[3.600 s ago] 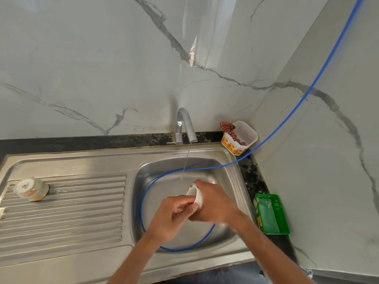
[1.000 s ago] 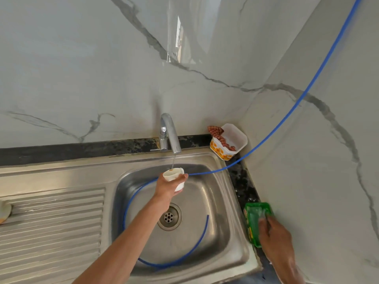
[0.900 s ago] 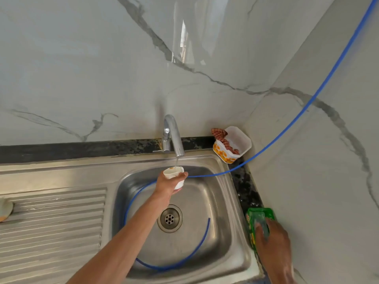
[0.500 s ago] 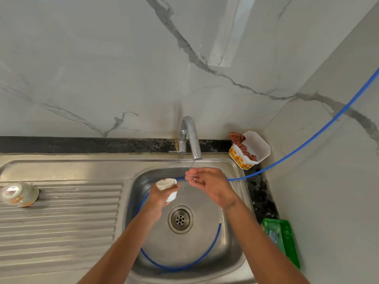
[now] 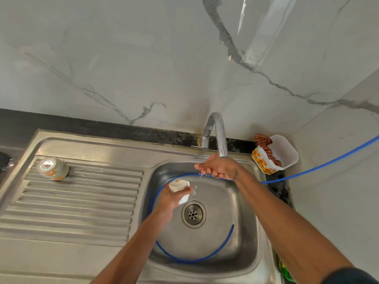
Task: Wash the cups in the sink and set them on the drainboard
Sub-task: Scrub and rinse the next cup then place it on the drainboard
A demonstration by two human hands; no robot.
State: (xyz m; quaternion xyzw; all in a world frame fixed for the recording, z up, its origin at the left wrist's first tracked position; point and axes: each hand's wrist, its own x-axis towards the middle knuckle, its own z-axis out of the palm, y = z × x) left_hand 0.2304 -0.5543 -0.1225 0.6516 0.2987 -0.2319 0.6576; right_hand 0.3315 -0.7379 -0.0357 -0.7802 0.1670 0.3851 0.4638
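The left hand [image 5: 170, 199] has its grip curled round a small white ceramic cup [image 5: 179, 187], fingers wrapped about the cup's side, holding it mouth-up and slightly tilted over the left part of the stainless steel sink basin [image 5: 242, 232], just above and left of the round metal drain [image 5: 193, 214]. The right hand [image 5: 217, 167] holds nothing; its fingers are loosely cupped, palm up, directly beneath the spout of the curved chrome tap [image 5: 217, 136], and drops of water fall from it. A thin blue hose [image 5: 320, 168] enters from the right, passes under the right wrist and loops around the basin floor. Well to the left, a second small cup with an orange pattern [image 5: 53, 168] sits upside down on the ribbed steel drainboard [image 5: 82, 201]. On the dark surface in the corner behind the basin stands a white square tub with yellow flowers [image 5: 274, 155], holding a reddish checked cloth [image 5: 264, 143]. Marble-look wall panels [image 5: 143, 58] rise behind.
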